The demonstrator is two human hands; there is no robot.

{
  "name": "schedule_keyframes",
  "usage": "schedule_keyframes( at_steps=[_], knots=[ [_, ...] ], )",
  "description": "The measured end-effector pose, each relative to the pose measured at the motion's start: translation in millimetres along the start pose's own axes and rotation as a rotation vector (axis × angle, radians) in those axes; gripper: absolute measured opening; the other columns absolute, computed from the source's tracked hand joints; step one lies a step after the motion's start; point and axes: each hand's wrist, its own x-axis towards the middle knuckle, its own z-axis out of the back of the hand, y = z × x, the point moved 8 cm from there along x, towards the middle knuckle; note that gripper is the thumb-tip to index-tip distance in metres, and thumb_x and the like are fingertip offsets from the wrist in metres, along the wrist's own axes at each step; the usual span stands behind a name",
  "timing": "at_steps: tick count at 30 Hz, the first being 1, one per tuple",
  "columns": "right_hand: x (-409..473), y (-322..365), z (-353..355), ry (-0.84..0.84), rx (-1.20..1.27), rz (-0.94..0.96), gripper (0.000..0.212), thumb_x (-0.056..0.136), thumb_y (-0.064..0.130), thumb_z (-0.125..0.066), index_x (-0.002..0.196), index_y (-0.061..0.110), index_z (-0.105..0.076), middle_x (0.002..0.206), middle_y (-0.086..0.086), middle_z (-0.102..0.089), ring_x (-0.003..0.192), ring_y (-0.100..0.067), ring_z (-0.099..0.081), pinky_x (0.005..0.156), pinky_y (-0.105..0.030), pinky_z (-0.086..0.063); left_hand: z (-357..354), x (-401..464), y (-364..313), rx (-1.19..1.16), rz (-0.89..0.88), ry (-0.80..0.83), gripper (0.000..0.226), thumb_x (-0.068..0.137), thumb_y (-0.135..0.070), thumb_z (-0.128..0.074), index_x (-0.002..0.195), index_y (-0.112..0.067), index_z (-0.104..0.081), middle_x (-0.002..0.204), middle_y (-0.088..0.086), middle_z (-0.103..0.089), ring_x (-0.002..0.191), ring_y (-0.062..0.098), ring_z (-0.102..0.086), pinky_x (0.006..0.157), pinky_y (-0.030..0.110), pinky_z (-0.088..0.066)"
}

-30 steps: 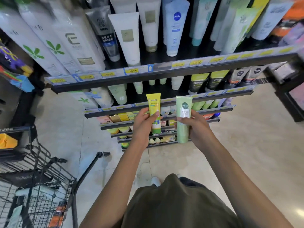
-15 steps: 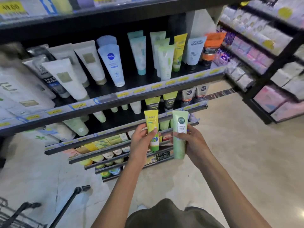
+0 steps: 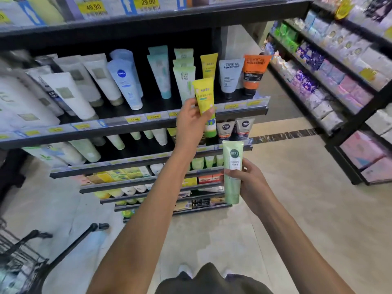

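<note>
The left hand (image 3: 192,119), fingers curled round a yellow plastic tube (image 3: 204,96), holds it up at the black shelf (image 3: 135,127), seemingly to return it, while the right hand (image 3: 252,183) grips a pale green plastic tube (image 3: 232,172) lower down, apparently the one kept.

Bright, even shop light falls from above, and the pale floor (image 3: 307,230) carries a soft sheen. Deep shadow sits under each shelf (image 3: 148,120). Wide-angle distortion bows the shelves toward the frame edges. White tubes (image 3: 63,92) at the shelf's left end and the trolley (image 3: 25,262) are blurred, while the yellow tube (image 3: 204,93) and green tube (image 3: 232,160) look sharp.
</note>
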Motion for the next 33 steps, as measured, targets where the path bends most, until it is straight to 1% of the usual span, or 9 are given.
schedule_keyframes(
  at_steps=[2,5,10,12,15,22,27,30,33],
  knots=[
    [0,2,6,0.003,0.004,-0.002,0.045,0.086,0.002,-0.076,0.127,0.016,-0.067,0.115,-0.019,-0.074,0.103,-0.040,-0.069,0.101,-0.061,-0.050,-11,17,-15,0.041,-0.062,-0.034,0.026,0.088,-0.012,-0.078,0.108,-0.020,-0.063,0.100,0.004,-0.076,0.093,0.018,-0.074,0.086,0.039,-0.060],
    [0,4,10,-0.005,0.008,-0.001,0.044,0.087,0.004,-0.075,0.127,0.016,-0.066,0.115,-0.017,-0.075,0.114,-0.046,-0.067,0.103,-0.068,-0.048,-24,42,-31,0.111,-0.141,-0.099,0.023,0.086,-0.012,-0.080,0.103,-0.018,-0.065,0.094,-0.002,-0.074,0.084,0.007,-0.072,0.079,0.029,-0.060],
    [0,7,13,0.004,0.009,-0.001,0.043,0.088,0.003,-0.074,0.128,0.016,-0.065,0.115,-0.015,-0.075,0.115,-0.043,-0.067,0.103,-0.065,-0.049,-41,66,-40,0.212,-0.208,-0.189,0.022,0.089,-0.013,-0.077,0.109,-0.011,-0.069,0.090,-0.011,-0.072,0.082,0.000,-0.069,0.069,0.011,-0.051],
    [0,9,15,0.008,0.008,-0.005,0.043,0.088,0.003,-0.074,0.128,0.016,-0.065,0.114,-0.014,-0.076,0.113,-0.042,-0.068,0.103,-0.063,-0.050,-46,73,-39,0.253,-0.225,-0.208,0.020,0.090,-0.012,-0.075,0.109,-0.011,-0.069,0.089,-0.012,-0.070,0.084,0.001,-0.068,0.071,0.013,-0.052],
    [2,11,22,0.003,-0.014,-0.009,0.042,0.087,0.005,-0.075,0.125,0.019,-0.067,0.113,-0.016,-0.075,0.103,-0.037,-0.070,0.099,-0.063,-0.051,-49,80,-38,0.301,-0.252,-0.250,0.021,0.090,-0.012,-0.074,0.110,-0.010,-0.069,0.092,-0.008,-0.071,0.088,0.008,-0.069,0.081,0.029,-0.058],
    [5,12,36,0.017,-0.016,-0.018,0.040,0.088,0.003,-0.073,0.125,0.018,-0.068,0.116,-0.022,-0.072,0.100,-0.038,-0.070,0.096,-0.058,-0.055,-56,85,-23,0.391,-0.253,-0.299,0.019,0.092,-0.014,-0.073,0.110,-0.010,-0.067,0.100,0.000,-0.074,0.092,0.017,-0.070,0.084,0.041,-0.059],
    [7,10,43,0.012,-0.013,-0.037,0.043,0.087,0.001,-0.075,0.126,0.017,-0.067,0.117,-0.024,-0.071,0.099,-0.040,-0.072,0.094,-0.054,-0.057,-54,85,-10,0.466,-0.232,-0.345,0.019,0.093,-0.013,-0.072,0.109,-0.008,-0.065,0.097,0.004,-0.073,0.090,0.022,-0.068,0.081,0.044,-0.057],
    [9,7,46,0.005,-0.001,-0.051,0.045,0.085,0.001,-0.076,0.126,0.019,-0.067,0.117,-0.024,-0.071,0.108,-0.046,-0.069,0.098,-0.059,-0.055,-51,84,-9,0.492,-0.230,-0.364,0.019,0.094,-0.013,-0.071,0.110,-0.006,-0.064,0.097,0.004,-0.072,0.089,0.022,-0.068,0.080,0.041,-0.056],
    [9,6,47,0.014,0.004,-0.059,0.046,0.085,0.001,-0.077,0.126,0.019,-0.067,0.116,-0.023,-0.072,0.110,-0.047,-0.068,0.100,-0.061,-0.053,-52,83,-10,0.546,-0.233,-0.370,0.020,0.095,-0.014,-0.069,0.112,-0.006,-0.063,0.099,0.005,-0.072,0.090,0.022,-0.067,0.076,0.036,-0.054]
  ],
)
